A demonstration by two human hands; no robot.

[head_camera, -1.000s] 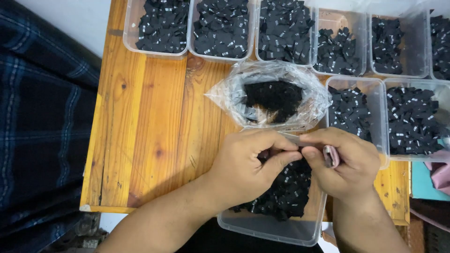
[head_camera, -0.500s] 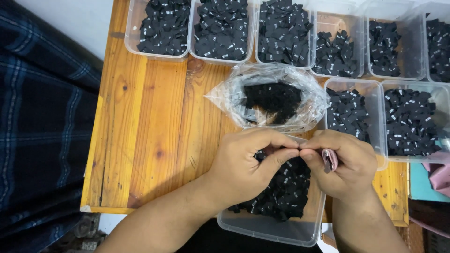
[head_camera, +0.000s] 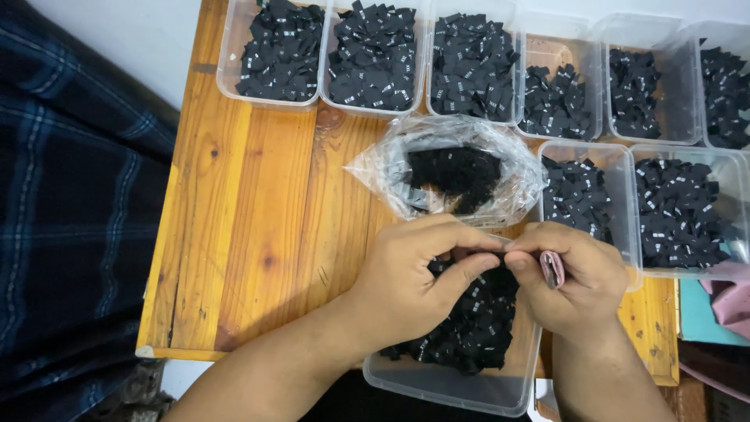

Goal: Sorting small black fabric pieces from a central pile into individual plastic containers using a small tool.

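My left hand and my right hand meet fingertip to fingertip over a clear plastic tub heaped with small black fabric labels. Both hands pinch something small between them, mostly hidden by the fingers; it looks like one black label. A small pink tool is tucked in my right hand, against the palm. Just beyond my hands lies an open clear plastic bag with more black labels inside.
Several clear tubs of black labels line the far edge of the wooden table, such as one at the far left, and two more stand at the right. A dark plaid cloth lies left. Pink cloth shows at right.
My hands have drawn a little closer together, and my left thumb and fingers have closed over the small piece. The bag and tubs have stayed put.
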